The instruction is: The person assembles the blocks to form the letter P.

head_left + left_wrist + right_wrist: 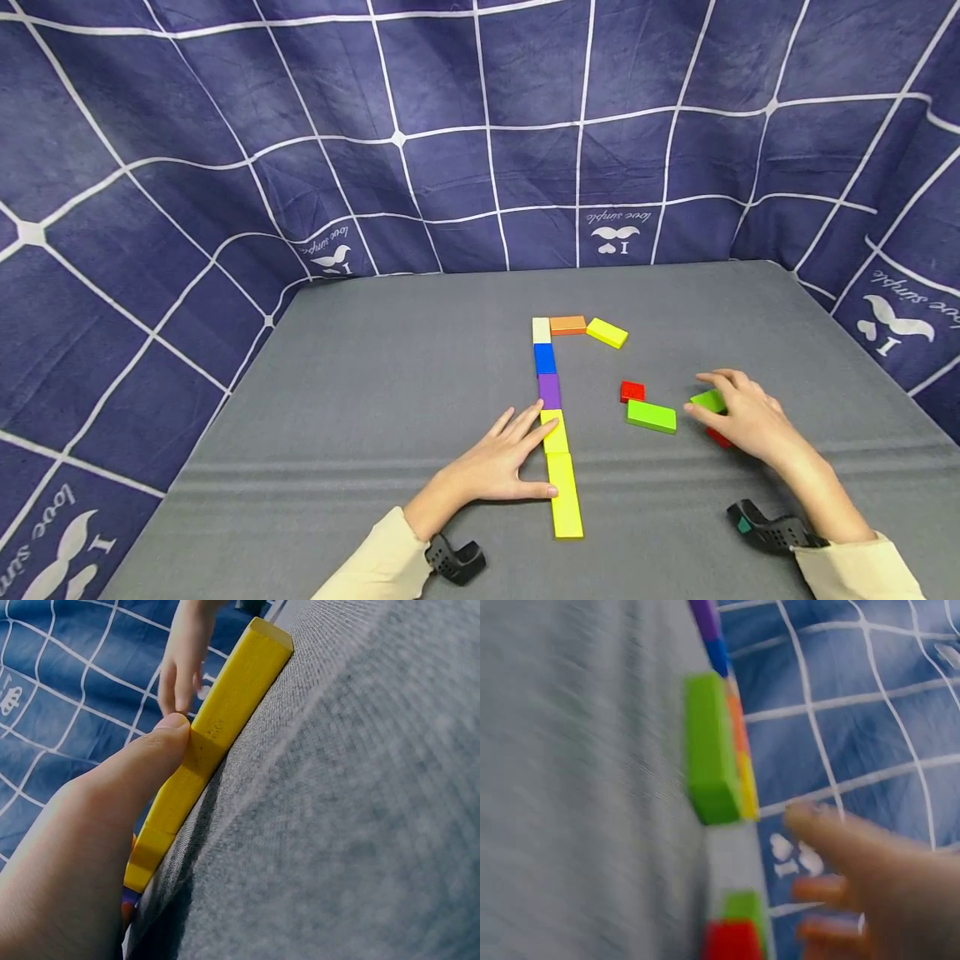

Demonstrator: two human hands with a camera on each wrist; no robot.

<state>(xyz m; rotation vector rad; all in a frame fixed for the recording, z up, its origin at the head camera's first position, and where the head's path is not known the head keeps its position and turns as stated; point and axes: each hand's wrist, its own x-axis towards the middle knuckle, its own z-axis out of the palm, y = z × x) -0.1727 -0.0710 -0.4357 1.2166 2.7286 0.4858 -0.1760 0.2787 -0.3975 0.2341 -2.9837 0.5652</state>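
1. Blocks laid end to end form a line running from near to far on the grey table: a long yellow block nearest, then a shorter yellow block, purple block, blue block and cream block, with an orange block turning right at the far end.
2. The left hand lies flat with straight fingers, its thumb and fingertips pressed against the left side of the two yellow blocks; it grips nothing. I judge it is steadying or squaring the line.
3. To the right, the right hand curls its fingers round a small green block, with a red block partly hidden under the palm.
4. Between the hands lie a loose green block and a small red block; farther off, a tilted yellow block sits just beside the orange one.
5. Judging by the layout, picking up a piece to add is the step in hand; next comes carrying it to the line's open end and butting it flush without disturbing neighbours.
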